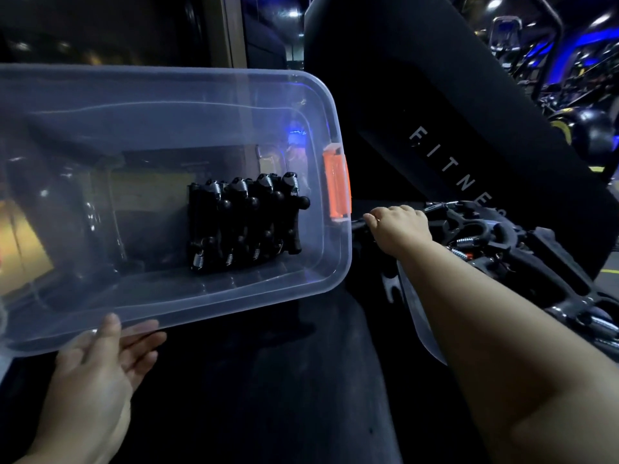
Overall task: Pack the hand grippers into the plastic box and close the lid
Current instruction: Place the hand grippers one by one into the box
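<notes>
4 hand grippers point(241, 226) in 1 box point(150, 95), l hand point(100, 360) flat under, r hand point(398, 226) grip unclear

The left hand point(100, 356) is at the near edge of the box point(167, 95). Its palm faces up. Its fingers point(147, 336) are straight and spread out under the edge, and its thumb points up and touches the edge. The right arm is bare and reaches far out along the right side of the box. The right hand point(398, 226) is just beside the box's right end, knuckles up. Its fingers curl down around a dark handle point(357, 226).
</notes>
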